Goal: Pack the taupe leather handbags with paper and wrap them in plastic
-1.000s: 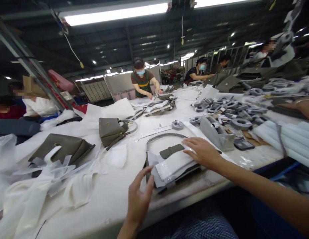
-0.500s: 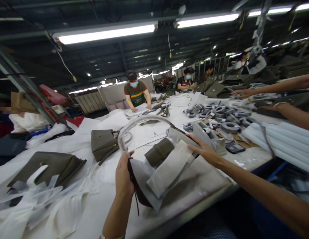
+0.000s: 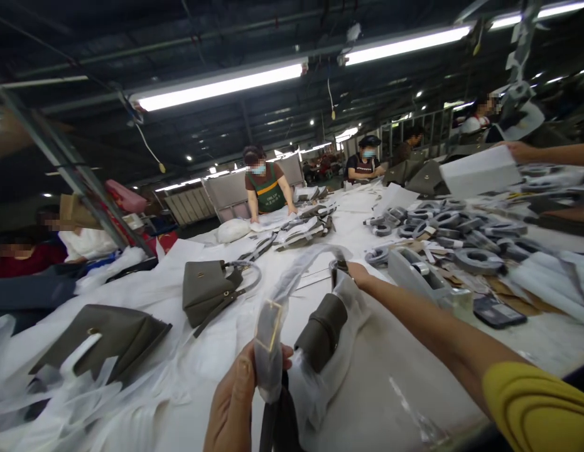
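My left hand [image 3: 242,383] is closed around a bag strap [image 3: 273,301] wrapped in clear film, with a gold rectangular buckle showing through it. The strap arches up and over to my right hand [image 3: 358,275], which grips its far end by a dark tab; those fingertips are partly hidden. Between my hands, a dark olive roll with a band [image 3: 323,329] lies in crumpled whitish wrapping [image 3: 320,386]. Below my left hand, the dark edge of the bag runs out of the frame.
Olive handbags [image 3: 205,289] lie on the white-covered table to the left. On the right are a tape dispenser [image 3: 417,276], a dark phone-like device [image 3: 499,312] and a heap of grey wrapped rings [image 3: 433,223]. A co-worker's hand [image 3: 520,152] holds white sheet material; another person [image 3: 268,182] works opposite.
My left hand has come closer to the camera and turned the strap, so its gold buckle now shows. My right hand has moved up to the strap's end. The co-worker at right has lifted a white sheet.
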The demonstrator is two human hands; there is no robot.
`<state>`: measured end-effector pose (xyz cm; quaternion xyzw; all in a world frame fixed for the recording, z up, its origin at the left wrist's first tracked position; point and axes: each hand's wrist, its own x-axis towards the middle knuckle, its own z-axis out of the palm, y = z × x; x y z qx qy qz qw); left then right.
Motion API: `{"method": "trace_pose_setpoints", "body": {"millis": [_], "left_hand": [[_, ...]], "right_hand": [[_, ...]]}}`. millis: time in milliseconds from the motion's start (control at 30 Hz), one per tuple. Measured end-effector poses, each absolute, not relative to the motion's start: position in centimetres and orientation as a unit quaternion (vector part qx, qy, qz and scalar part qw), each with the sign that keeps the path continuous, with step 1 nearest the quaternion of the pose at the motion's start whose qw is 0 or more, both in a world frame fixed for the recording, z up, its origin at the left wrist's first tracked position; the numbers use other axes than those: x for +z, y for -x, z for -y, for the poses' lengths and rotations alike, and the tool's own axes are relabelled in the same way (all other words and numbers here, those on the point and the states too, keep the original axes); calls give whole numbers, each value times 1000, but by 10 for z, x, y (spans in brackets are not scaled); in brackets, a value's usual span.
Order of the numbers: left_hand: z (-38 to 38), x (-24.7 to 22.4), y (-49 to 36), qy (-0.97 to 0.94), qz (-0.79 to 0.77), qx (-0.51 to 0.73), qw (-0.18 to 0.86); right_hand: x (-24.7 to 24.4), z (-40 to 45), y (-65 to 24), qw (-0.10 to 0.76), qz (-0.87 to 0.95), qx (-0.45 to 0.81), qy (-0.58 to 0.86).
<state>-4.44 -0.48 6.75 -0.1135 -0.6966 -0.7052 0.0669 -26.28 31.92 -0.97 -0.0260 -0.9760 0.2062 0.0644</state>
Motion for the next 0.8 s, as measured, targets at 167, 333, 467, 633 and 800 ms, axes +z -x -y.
{"method": "trace_pose_setpoints", "body": {"millis": [167,333,467,633,800], "left_hand": [[3,79,57,116,692,-712,21],[1,87,66,89,671,-736,-17],[-2,101,77,75,653,-753,-39],[-10,130,86,107,633,-758,-118],[-14,144,89,90,664,-721,-179]], "right_hand": [[-13,-325,248,148,972,183,26],[2,-347,188,314,933,173,43],[14,-342,122,471,869,130,-79],[32,-303,75,488,829,51,-269],[51,-257,83,497,800,7,-335]]}}
